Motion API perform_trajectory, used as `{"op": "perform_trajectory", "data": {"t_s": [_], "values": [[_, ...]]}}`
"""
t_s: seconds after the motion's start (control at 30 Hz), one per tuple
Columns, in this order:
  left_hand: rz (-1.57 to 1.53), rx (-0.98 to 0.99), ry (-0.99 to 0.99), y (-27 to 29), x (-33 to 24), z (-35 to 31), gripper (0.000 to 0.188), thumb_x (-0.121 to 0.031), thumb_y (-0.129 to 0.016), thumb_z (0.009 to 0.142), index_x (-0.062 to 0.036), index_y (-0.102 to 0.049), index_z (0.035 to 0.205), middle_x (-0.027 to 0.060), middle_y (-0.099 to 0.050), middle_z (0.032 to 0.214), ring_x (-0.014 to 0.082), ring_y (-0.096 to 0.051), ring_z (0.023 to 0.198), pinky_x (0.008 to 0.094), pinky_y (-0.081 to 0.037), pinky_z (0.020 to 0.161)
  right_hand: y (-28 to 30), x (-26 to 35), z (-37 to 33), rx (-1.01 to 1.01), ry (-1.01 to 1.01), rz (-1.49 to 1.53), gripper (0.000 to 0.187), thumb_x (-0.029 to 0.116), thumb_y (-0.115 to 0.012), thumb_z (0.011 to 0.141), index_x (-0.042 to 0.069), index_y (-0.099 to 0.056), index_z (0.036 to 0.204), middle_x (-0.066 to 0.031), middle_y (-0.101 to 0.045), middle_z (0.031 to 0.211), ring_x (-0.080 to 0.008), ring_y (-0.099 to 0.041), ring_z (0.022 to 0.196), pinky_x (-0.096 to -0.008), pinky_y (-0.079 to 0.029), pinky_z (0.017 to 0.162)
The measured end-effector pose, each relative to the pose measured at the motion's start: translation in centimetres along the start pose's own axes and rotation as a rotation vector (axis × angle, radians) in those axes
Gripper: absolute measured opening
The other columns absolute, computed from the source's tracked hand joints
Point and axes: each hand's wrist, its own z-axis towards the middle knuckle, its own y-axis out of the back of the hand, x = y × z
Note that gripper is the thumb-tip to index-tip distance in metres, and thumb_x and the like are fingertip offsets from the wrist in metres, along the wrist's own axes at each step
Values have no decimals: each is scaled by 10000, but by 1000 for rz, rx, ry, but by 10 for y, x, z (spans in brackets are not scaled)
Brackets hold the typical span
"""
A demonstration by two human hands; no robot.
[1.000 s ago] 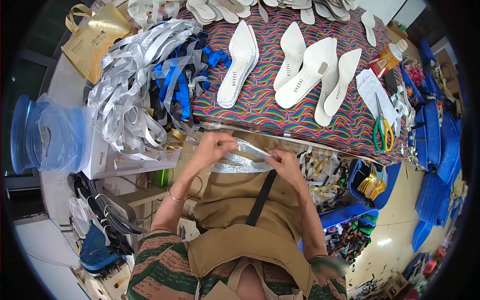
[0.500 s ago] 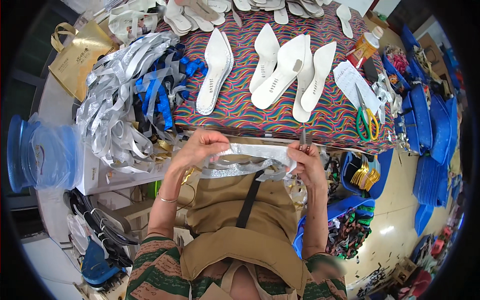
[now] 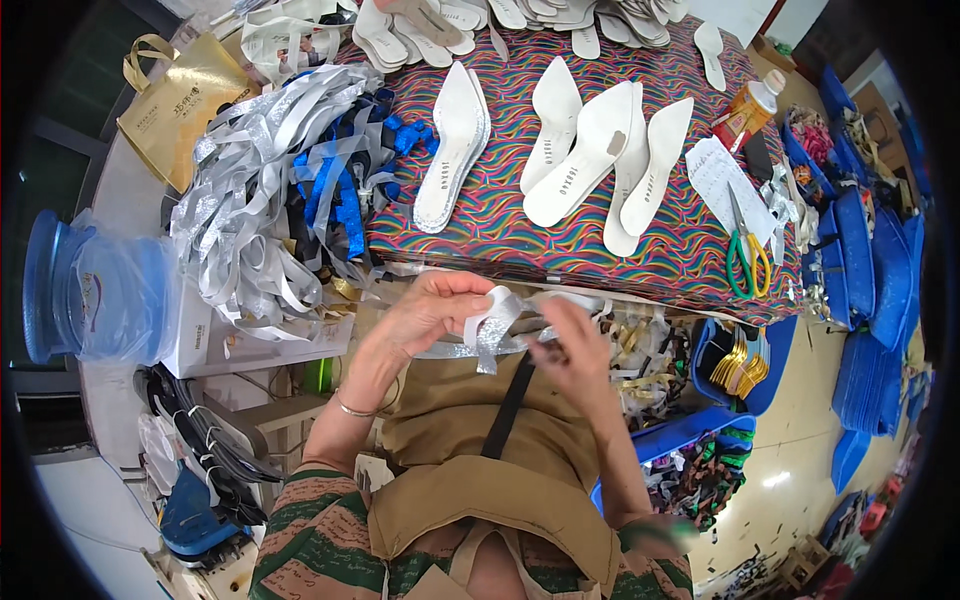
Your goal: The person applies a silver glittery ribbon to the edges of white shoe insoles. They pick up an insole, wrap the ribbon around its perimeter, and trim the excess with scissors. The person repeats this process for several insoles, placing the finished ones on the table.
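Observation:
Above my lap, near the table's front edge, my left hand point(image 3: 440, 308) is closed, pinching a silver glitter strip with a white back point(image 3: 490, 338). The strip loops over, and its short glittery end hangs beside the fingertips. More silver banding trails below and behind it. My right hand point(image 3: 575, 352) is just to the right of the strip, fingers bent toward it. Motion smears those fingers, so what they hold does not show. White pointed insoles point(image 3: 575, 160) lie on the patterned tabletop ahead, with a stacked insole pair point(image 3: 450, 150) to their left.
A heap of silver strips point(image 3: 250, 190) with blue glitter ones covers the table's left side. Scissors point(image 3: 745, 250), a written sheet point(image 3: 722, 180) and a bottle point(image 3: 750, 108) are at the right. Blue bins point(image 3: 690, 432) stand below right. More insoles point(image 3: 570, 15) are piled at the back.
The strip was stretched between both hands; now it is folded into a loop at my left hand. My right hand has moved left, and the metal blades above its fingers no longer show.

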Motion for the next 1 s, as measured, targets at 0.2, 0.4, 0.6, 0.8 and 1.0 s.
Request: {"op": "perform_trajectory", "data": {"t_s": [0.2,0.4,0.6,0.8,1.0], "values": [[62,-21,-56,-13,13,4,199,-98,-659,871,7,-667,1039,65,-699,865,102,-659,709,232,-527,612,-8,13,-5,76,70,206,312,-24,-733,727,118,-733,1004,-85,-556,946,-111,-554,602,-206,-414,494],[366,-68,66,9,12,-28,144,-93,-663,848,18,-673,940,90,-675,723,118,-593,535,240,-448,482,70,-35,13,-798,-668,879,70,81,-664,866,107,-602,846,80,-482,652,-15,-371,507,-217,-245,442],[461,-174,148,82,37,-56,105,-43,-616,854,43,-650,904,97,-670,710,131,-610,544,247,-479,484,214,-106,-7,-1004,-409,634,129,75,-587,943,85,-562,816,77,-327,563,-26,-211,440,-239,-144,409],[454,-242,177,119,63,-51,123,-11,-600,847,69,-624,937,130,-676,770,171,-641,618,282,-518,556,315,-138,-42,-1211,-385,385,109,115,-601,942,81,-584,840,-36,-593,677,-11,-236,419,-210,-168,385],[940,-349,-233,94,59,-30,217,10,-636,829,33,-617,1044,97,-675,890,166,-638,784,288,-514,700,279,-77,-31,-1014,-357,397,95,76,-587,930,4,-621,981,-113,-662,759,1,-283,416,-182,-178,382]]}}
